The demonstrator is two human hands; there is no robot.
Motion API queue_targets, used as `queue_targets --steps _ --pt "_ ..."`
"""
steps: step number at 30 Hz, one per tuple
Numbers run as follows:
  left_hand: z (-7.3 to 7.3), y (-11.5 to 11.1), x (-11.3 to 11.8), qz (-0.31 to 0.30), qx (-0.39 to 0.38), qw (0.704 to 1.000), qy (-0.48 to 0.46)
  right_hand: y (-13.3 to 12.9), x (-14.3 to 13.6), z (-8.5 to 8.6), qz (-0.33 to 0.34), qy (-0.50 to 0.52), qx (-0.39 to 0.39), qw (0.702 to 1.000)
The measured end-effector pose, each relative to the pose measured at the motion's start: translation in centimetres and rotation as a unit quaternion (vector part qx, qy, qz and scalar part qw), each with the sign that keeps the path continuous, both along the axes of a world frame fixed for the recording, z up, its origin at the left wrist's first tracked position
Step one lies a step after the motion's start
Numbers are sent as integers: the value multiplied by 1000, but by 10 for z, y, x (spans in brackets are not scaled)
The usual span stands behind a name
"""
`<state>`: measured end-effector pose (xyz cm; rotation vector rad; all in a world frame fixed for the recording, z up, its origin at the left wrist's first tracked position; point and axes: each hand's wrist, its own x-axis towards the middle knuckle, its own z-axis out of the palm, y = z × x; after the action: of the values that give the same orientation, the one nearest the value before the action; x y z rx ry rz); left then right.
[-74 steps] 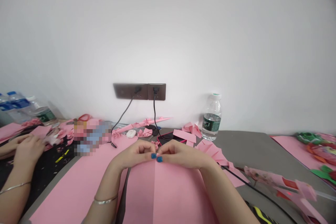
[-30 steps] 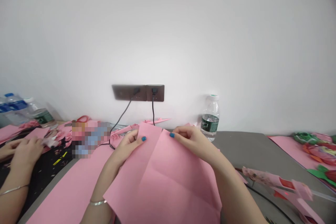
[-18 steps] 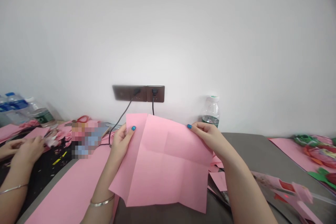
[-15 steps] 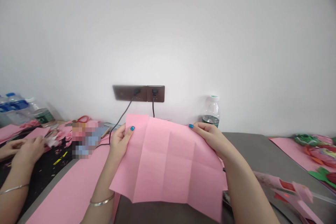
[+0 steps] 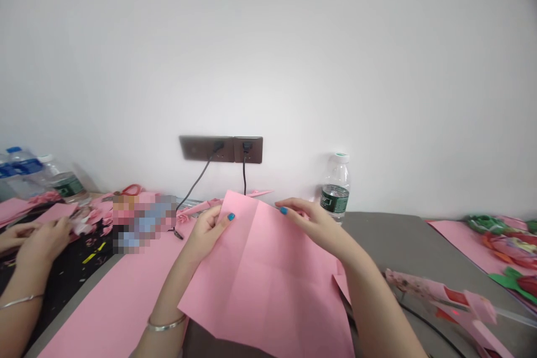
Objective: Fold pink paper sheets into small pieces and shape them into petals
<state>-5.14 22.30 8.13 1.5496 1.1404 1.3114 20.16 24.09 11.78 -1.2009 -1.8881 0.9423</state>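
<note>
Presently, at lower centre, the pink sheet point(image 5: 268, 291) is pinched near its top by left hand point(image 5: 206, 235) and right hand point(image 5: 315, 226), 1 crease point(image 5: 242, 254) slanting lower-left between them.

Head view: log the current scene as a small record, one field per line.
left hand: left hand pinching the creased pink paper sheet near its top corner
right hand: right hand at the sheet's top edge; grip unclear
behind: wall outlet panel, two plugs in
bottle: green-labelled water bottle, upright by the wall
right side: pink glue gun, red light showing
co-worker: two hands at left, handling pink paper
</note>
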Motion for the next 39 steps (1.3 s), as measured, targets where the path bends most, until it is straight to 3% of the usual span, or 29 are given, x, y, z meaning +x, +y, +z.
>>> queue_targets --steps 3,6,22,34,39 --pt "1 -1 1 -14 -1 1000 11 -1 -23 -7 55 63 -2 996" --pt "1 -1 0 -1 32 999 26 1 -33 -12 42 94 -1 995" --pt "-1 -3 -3 37 116 990 75 -1 -30 -7 39 122 -56 990" --pt "2 -6 -1 42 96 993 62 -2 -30 -5 35 107 -39 993" --pt "-1 -3 -5 20 12 1000 0 -3 -29 -5 45 96 -42 993"
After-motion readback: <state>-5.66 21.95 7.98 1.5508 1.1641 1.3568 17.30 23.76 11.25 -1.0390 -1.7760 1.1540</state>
